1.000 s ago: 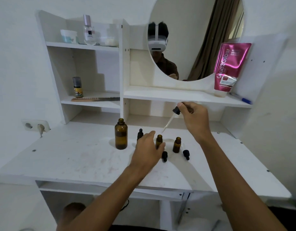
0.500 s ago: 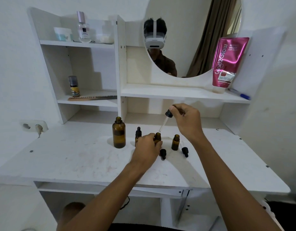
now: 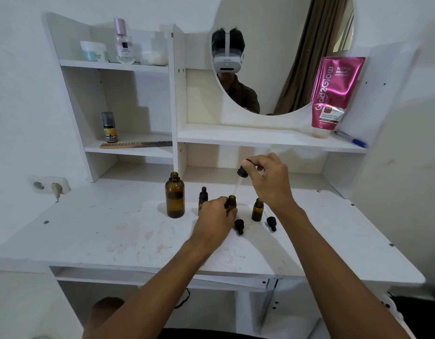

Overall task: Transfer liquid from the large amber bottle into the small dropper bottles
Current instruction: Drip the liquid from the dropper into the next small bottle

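Observation:
The large amber bottle (image 3: 175, 195) stands open and upright on the white desk (image 3: 113, 231). Right of it stand three small amber bottles: a capped one (image 3: 202, 197), an open middle one (image 3: 231, 203) and an open right one (image 3: 257, 209). My left hand (image 3: 215, 220) grips the middle bottle. My right hand (image 3: 268, 179) pinches the black bulb of a glass dropper (image 3: 239, 180), tip slanting down to just above the middle bottle's mouth. Two loose black dropper caps (image 3: 239, 226) (image 3: 271, 223) lie on the desk in front.
White shelves rise behind the desk, close above my right hand. They hold a pink tube (image 3: 334, 94), a pen (image 3: 350, 139), a comb (image 3: 137, 144), a small spray bottle (image 3: 108, 127) and jars. A round mirror (image 3: 285, 52) shows the person. A wall socket (image 3: 50, 185) sits at left.
My left hand moved forward and closed around the middle small bottle. My right hand brought the dropper left and down, so its tip now sits over that bottle's mouth.

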